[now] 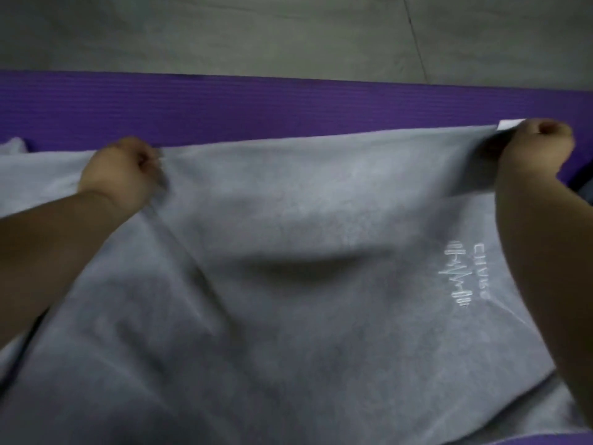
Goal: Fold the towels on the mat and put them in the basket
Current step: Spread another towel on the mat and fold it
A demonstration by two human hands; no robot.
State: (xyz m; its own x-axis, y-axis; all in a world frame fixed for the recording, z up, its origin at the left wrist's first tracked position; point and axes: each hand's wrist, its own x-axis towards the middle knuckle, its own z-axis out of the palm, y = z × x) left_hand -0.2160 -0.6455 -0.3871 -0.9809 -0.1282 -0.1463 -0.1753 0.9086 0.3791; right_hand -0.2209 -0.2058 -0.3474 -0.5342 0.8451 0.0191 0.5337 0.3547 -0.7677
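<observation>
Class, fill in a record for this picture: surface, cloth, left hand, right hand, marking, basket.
surface: purple mat on a grey floor
cloth: grey towel over the mat, creased in the middle
left hand: grips the towel's far edge
right hand: grips the far corner by a white label
marking: white logo on the towel's right side
basket: not in view

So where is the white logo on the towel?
Head view: the logo is on the right side of the towel, beside the right forearm, below the right hand.
</observation>
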